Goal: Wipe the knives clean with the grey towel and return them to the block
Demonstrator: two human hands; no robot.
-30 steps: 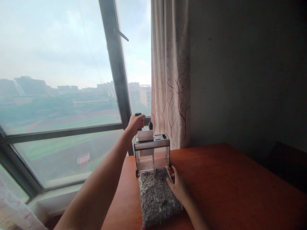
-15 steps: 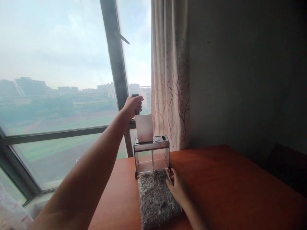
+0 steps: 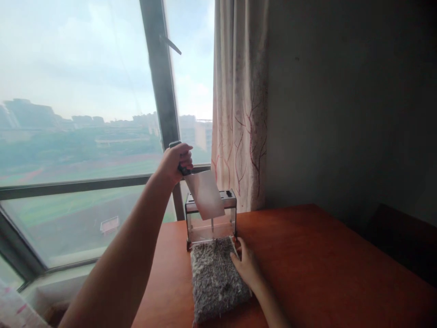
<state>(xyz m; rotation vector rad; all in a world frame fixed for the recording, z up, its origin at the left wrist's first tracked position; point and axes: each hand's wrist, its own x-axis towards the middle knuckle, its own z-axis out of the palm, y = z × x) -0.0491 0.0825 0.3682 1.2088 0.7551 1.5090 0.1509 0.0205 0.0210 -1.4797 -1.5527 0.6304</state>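
My left hand (image 3: pixel 178 160) is wrapped round the dark handle of a cleaver (image 3: pixel 205 195). Its broad, shiny blade tilts down to the right, in front of a knife block (image 3: pixel 210 223) with a slotted top and see-through sides. The blade is out of the slots and hides part of the block's top. On the table just before the block lies a grey, shaggy cloth (image 3: pixel 218 278). My right hand (image 3: pixel 245 260) rests at the cloth's right edge, thumb on it and fingers apart, near the block's lower right corner.
The block stands toward the far edge of the reddish-brown wooden table (image 3: pixel 317 264). Behind it are a window frame (image 3: pixel 160 91) and a patterned curtain (image 3: pixel 241 114). A dark wall (image 3: pixel 341 114) rises at the right.
The cleaver blade has come out of the block's top and swung forward, now tilted in front of it. My left hand has moved slightly left and down. My right hand stays by the cloth.
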